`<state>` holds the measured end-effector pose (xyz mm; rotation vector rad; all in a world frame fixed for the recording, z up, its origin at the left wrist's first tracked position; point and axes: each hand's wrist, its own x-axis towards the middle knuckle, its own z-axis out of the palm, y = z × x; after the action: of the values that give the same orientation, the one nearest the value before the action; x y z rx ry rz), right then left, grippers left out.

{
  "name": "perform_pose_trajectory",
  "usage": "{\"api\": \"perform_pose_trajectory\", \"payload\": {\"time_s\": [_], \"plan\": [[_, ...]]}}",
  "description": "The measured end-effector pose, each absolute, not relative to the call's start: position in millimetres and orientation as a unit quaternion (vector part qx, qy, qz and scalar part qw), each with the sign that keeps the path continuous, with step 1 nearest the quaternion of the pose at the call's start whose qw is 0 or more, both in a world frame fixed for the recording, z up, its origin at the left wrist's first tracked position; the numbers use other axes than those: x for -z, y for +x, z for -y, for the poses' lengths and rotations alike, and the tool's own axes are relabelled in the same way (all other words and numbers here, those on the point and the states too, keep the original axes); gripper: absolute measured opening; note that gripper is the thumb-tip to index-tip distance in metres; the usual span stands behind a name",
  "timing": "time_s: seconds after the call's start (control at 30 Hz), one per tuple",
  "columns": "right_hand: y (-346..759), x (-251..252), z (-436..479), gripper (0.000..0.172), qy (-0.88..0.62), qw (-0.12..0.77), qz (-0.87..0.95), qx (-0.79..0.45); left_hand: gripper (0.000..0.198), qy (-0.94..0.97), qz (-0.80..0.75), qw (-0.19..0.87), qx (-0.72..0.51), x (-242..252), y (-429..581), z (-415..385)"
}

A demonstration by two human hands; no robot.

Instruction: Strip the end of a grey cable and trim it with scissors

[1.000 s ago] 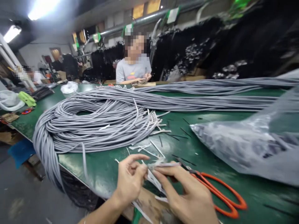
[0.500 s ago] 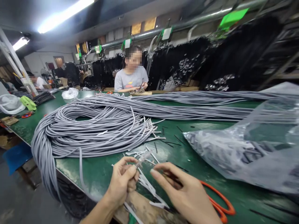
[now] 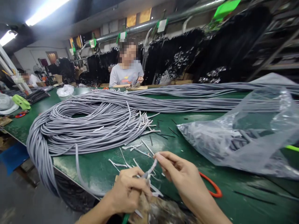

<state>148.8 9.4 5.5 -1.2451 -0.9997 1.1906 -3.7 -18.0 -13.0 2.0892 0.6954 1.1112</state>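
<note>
My left hand (image 3: 130,189) is closed around a grey cable, near its stripped end. A pale, whitish length of that cable end (image 3: 152,168) sticks up out of my fist, bending to the right. With thumb and fingertips, my right hand (image 3: 183,175) pinches the tip of this pale part. Right beside that hand lies a pair of scissors, with one orange handle loop (image 3: 218,191) showing and the rest hidden. White scrap strips (image 3: 118,164) are scattered on the green table just beyond my hands. Beneath them is a worn brown surface (image 3: 161,210).
A big coil of grey cables (image 3: 93,137) fills the table's left, its long run stretching right. On the right lies a clear plastic bag (image 3: 210,143) with dark pieces inside. A co-worker (image 3: 127,73) sits across the green table (image 3: 173,155). Short black bits lie about.
My right hand has come up and left onto the pale cable tip, closing the gap between the hands. My left hand has turned and dropped slightly. The whole view has shifted a little.
</note>
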Motion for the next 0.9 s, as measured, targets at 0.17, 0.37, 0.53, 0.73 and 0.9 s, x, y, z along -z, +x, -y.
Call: {"api": "perform_pose_trajectory", "payload": {"time_s": [0.17, 0.37, 0.53, 0.73, 0.9], "plan": [[147, -8, -8, 0.064, -0.520, 0.557, 0.397, -0.511, 0.017, 0.740, -0.278, 0.364, -0.494, 20, -2, 18], [147, -10, -8, 0.072, -0.517, 0.588, 0.375, -0.497, 0.054, 0.579, -0.377, 0.538, -0.483, 19, 1, 6], [149, -1, -12, 0.056, -0.554, 0.527, 0.545, -0.345, 0.040, 0.427, -0.375, 0.612, -0.549, 8, -7, -5], [145, 7, -8, 0.022, -0.446, 0.519, 0.728, -0.039, 0.037, 0.429, -0.348, 0.654, -0.517, 7, -12, -5], [139, 6, -3, 0.014, -0.414, 0.530, 0.740, -0.034, 0.042, 0.440, -0.356, 0.662, -0.491, 8, -12, -3]]}}
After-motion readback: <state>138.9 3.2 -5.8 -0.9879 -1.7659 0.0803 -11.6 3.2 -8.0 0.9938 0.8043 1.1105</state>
